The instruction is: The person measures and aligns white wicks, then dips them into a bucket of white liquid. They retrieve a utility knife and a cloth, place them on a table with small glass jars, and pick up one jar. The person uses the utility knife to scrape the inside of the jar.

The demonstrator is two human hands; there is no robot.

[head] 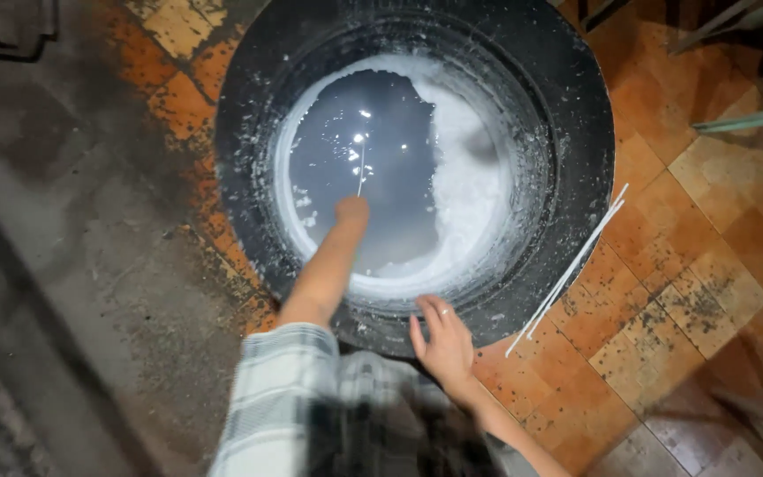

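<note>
While the right hand [444,340] rests loose and spread on the near rim of the black tyre basin [567,106], gripping nothing, it serves as a brace; best kept planted there for balance. Left hand [351,211], closed around a thin white stick [362,173], reaches over the pale liquid [373,132] at the basin's middle, the stick's far end dipping toward it; a firm pinch and a slow, steady motion would likely limit splashing. White foam [470,177] crusts the right side. Spare white sticks [576,261] lie on the right rim and the orange tiled floor [682,247].
</note>
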